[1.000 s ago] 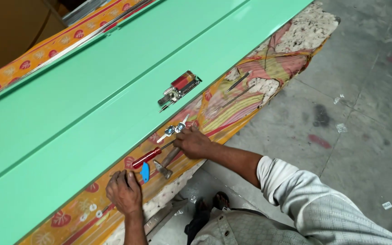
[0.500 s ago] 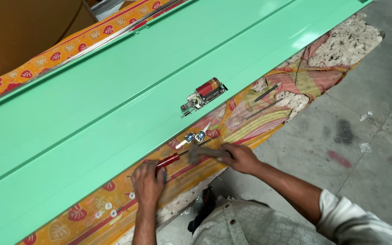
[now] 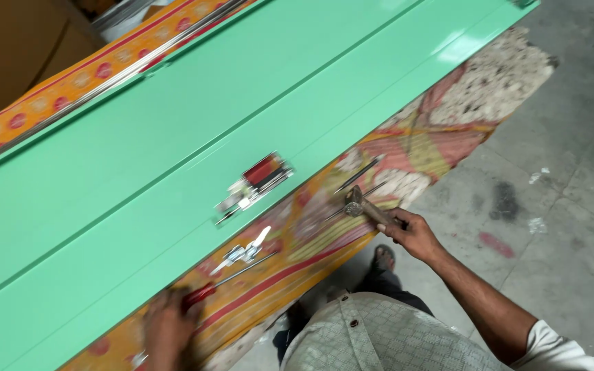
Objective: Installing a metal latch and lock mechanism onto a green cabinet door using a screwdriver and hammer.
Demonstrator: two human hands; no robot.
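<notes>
My right hand (image 3: 414,234) grips the wooden handle of a small hammer (image 3: 362,206), its metal head lifted just above the patterned cloth. My left hand (image 3: 168,328), blurred, closes around the red handle of a screwdriver (image 3: 223,285) whose shaft lies on the cloth. A small shiny metal fitting (image 3: 244,252) rests between the hands at the edge of a long mint-green metal panel (image 3: 173,151). A chrome and red latch (image 3: 256,181) is mounted on that panel.
The orange patterned cloth (image 3: 393,148) covers the surface beneath the panel, with thin metal rods (image 3: 359,175) lying on it. Grey concrete floor (image 3: 558,185) spreads to the right. A foot in a sandal (image 3: 383,257) shows below the hammer.
My right hand has picked up the hammer and pulled right, away from the fitting. My left hand has slid along the screwdriver. The view has shifted.
</notes>
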